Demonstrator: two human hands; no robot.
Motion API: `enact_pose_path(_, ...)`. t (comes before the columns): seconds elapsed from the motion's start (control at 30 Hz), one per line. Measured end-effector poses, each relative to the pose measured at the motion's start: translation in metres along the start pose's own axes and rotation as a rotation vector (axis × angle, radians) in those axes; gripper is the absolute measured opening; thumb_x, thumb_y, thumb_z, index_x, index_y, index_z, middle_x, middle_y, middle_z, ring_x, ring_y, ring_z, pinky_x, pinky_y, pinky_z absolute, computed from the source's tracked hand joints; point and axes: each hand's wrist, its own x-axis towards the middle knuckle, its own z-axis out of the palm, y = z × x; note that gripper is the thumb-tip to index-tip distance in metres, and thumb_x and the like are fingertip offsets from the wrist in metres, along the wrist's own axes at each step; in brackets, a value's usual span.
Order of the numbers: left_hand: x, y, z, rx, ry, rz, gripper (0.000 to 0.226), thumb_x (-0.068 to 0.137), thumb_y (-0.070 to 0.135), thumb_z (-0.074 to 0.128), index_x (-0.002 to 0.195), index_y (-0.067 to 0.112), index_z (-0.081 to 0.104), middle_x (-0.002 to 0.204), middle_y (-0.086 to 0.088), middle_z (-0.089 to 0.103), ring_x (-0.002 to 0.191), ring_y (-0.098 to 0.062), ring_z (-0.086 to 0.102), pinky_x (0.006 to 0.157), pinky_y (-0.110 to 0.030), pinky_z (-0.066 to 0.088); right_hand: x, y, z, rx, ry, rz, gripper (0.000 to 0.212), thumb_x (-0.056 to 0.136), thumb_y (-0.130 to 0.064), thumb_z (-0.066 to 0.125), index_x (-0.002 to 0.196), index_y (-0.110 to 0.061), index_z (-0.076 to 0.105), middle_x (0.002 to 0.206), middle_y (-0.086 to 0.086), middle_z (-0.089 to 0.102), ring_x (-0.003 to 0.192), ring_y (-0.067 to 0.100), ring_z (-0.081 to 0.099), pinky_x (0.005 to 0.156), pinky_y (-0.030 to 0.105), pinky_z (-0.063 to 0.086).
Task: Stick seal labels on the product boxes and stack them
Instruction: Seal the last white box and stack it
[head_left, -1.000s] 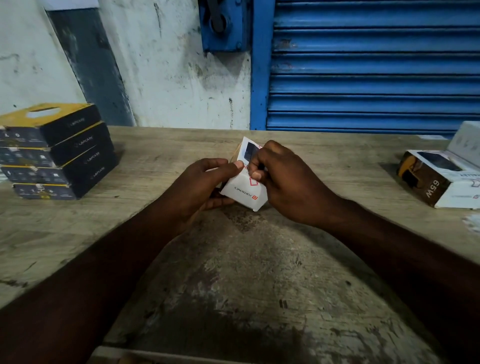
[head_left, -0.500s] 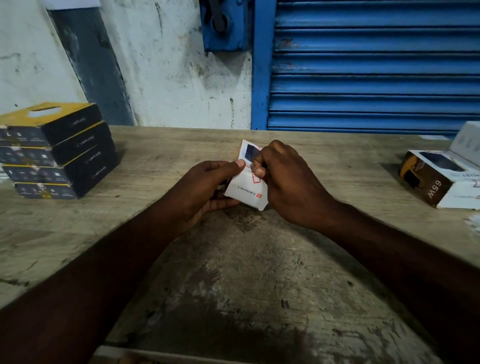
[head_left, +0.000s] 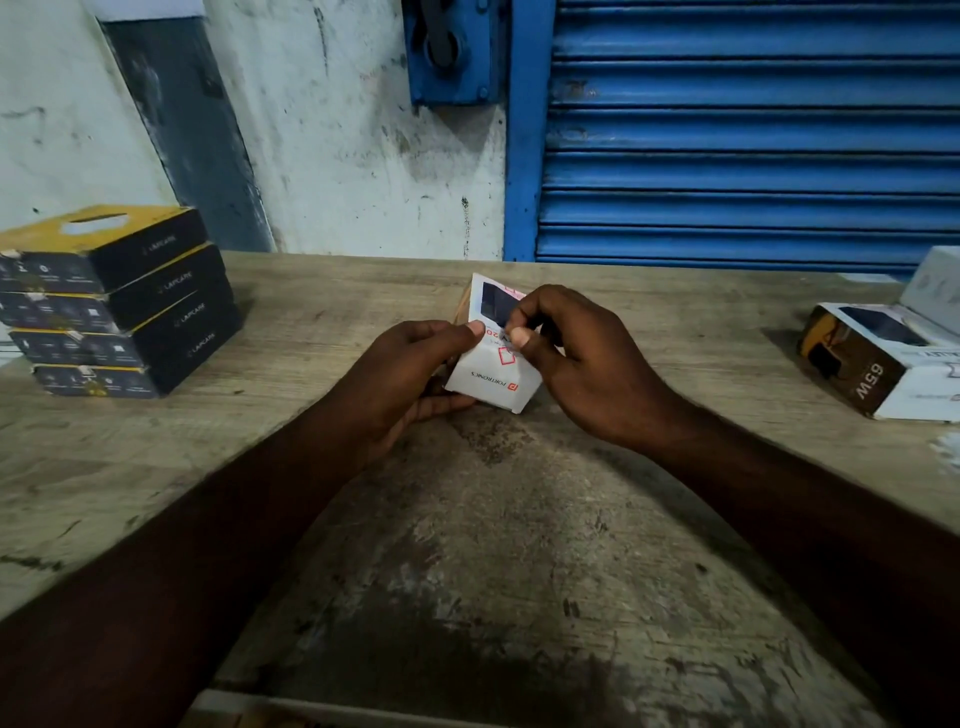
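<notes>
Got a stack of four black-and-yellow boxes (head_left: 119, 306) far left on the wooden table (head_left: 519, 545), well apart from the action. Over at the right edge, an opened brown-and-white box (head_left: 878, 364) marked 65W, with another white carton (head_left: 935, 283) just behind it, cut off by the frame. Blue shutter (head_left: 753, 130) and a scuffed white wall (head_left: 337, 130) at the back. Only the hands in the way here, covering both sides of the white box (head_left: 493, 374) and a bit of its top.

Versus a second ago: hardly any change, honestly. Same spot mid-table, same grips, maybe a tiny shuffle of the right fingertips. Stack and the right-hand boxes unmoved.

Left hand (head_left: 410, 374) wrapped round the left side, thumb on top, fingers tucked underneath. Right hand (head_left: 587, 364) pinching at the upper front edge with thumb and forefinger, other fingers curled behind. Maybe something small under those fingertips, but too blurry to call it a seal label.

Box itself: held tilted at the middle of the table, right down near the surface; can't tell whether the lower corner touches. White, with PORTRONICS printed upside down on the face towards the camera, next to a little red logo. Red square outline above that, dark product picture on the top face, brownish side peeking out on the left.
</notes>
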Motion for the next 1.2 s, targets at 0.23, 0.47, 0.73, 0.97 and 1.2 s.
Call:
enact_pose_path(0.23,0.002,-0.001,-0.002,-0.033,0.033,0.009,0.035,0.090,0.032,0.071,0.116,0.009,0.066,0.092,-0.004,0.078,0.088,-0.018,0.076,0.073,-0.032,0.062,0.000,0.001,-0.001,-0.005,-0.003,0.033,0.014,0.086,-0.017,0.076,0.099,-0.020,0.074,0.096,-0.001,0.064,0.086,0.008,0.058,0.077,0.020,0.045)
enact_pose_path(0.47,0.005,-0.002,-0.003,-0.038,0.054,0.005,0.053,0.087,0.031,0.076,0.132,0.013,0.055,0.107,-0.007,0.075,0.091,-0.019,0.076,0.072,-0.033,0.061,0.003,-0.004,-0.006,0.097,-0.042,0.169,0.020,0.084,-0.017,0.080,0.076,-0.031,0.069,0.090,-0.009,0.070,0.084,0.009,0.062,0.078,0.028,0.050)
enact_pose_path(0.73,0.005,-0.003,-0.003,-0.040,0.061,0.021,0.050,0.087,0.030,0.075,0.130,0.015,0.054,0.102,-0.005,0.075,0.088,-0.017,0.076,0.073,-0.034,0.062,0.003,-0.008,-0.008,0.057,-0.092,0.181,0.027,0.089,-0.015,0.074,0.075,-0.035,0.063,0.086,-0.016,0.063,0.080,0.000,0.055,0.074,0.020,0.043)
enact_pose_path(0.97,0.006,-0.004,-0.002,-0.049,0.038,0.018,0.033,0.090,0.033,0.071,0.115,0.013,0.064,0.094,-0.004,0.078,0.088,-0.018,0.076,0.076,-0.034,0.063,-0.001,-0.012,-0.004,-0.017,0.040,0.104,0.014,0.088,-0.016,0.075,0.082,-0.026,0.068,0.089,-0.011,0.066,0.079,-0.001,0.057,0.073,0.014,0.043)
enact_pose_path(1.2,0.003,-0.002,-0.004,-0.058,0.015,0.020,0.022,0.095,0.033,0.066,0.105,0.014,0.070,0.091,-0.002,0.078,0.088,-0.017,0.076,0.081,-0.034,0.061,0.000,-0.011,-0.006,0.153,0.127,0.079,0.007,0.095,-0.015,0.067,0.097,-0.021,0.067,0.089,-0.009,0.072,0.088,0.007,0.068,0.082,0.033,0.055)
